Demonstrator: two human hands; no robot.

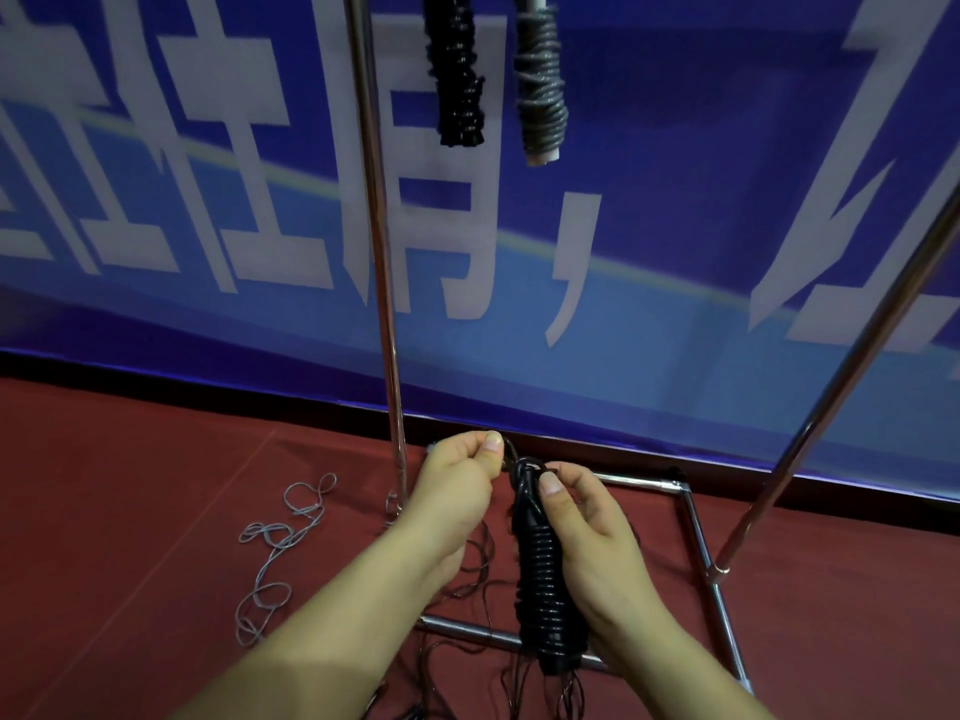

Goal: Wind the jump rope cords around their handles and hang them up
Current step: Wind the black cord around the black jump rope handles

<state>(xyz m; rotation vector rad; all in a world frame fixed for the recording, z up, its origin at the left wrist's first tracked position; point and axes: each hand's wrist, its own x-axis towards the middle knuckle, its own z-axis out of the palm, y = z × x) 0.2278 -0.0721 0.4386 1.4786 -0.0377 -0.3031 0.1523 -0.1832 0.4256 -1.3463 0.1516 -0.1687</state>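
- Right hand grips black bundle, cord wound round the handles, held upright, thumb near its top.
- Left hand pinches the cord end just beside the bundle's top.
- Loose black strands trail below, over the rack base.
- Grey rope lies tangled on the red floor, left of the rack post.
- Far: wound black rope and wound grey rope hang side by side before a blue banner.
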